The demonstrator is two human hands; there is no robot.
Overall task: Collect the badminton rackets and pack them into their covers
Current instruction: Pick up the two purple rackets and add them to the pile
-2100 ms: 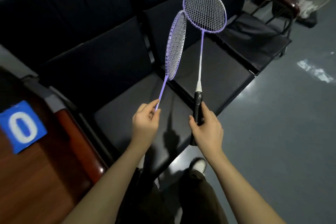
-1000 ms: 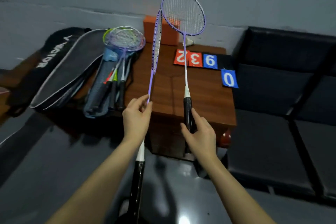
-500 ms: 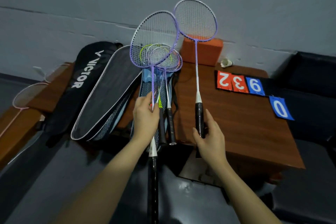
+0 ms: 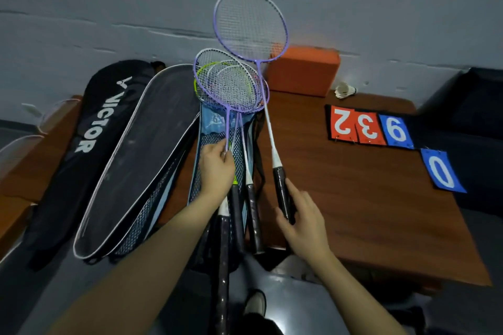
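Note:
My left hand (image 4: 216, 171) pinches the thin shaft of a purple racket (image 4: 217, 84), whose head lies low over several other rackets (image 4: 250, 193) resting on a blue mesh cover (image 4: 209, 128). My right hand (image 4: 302, 223) grips the black handle of a second purple racket (image 4: 250, 24), held upright above the table with its head in front of the wall. A black VICTOR cover (image 4: 95, 128) and an open dark cover with pale piping (image 4: 138, 144) lie to the left.
A wooden table (image 4: 353, 198) carries number cards 2, 3, 9 and 0 (image 4: 370, 128), an orange box (image 4: 302, 71) and a shuttlecock (image 4: 344, 90) by the grey wall. Black seats stand at the right. A shoe (image 4: 254, 302) shows on the floor below.
I have turned from the seats to the table. My left hand's racket has dropped onto the pile on the blue cover; the right racket has moved closer to the table.

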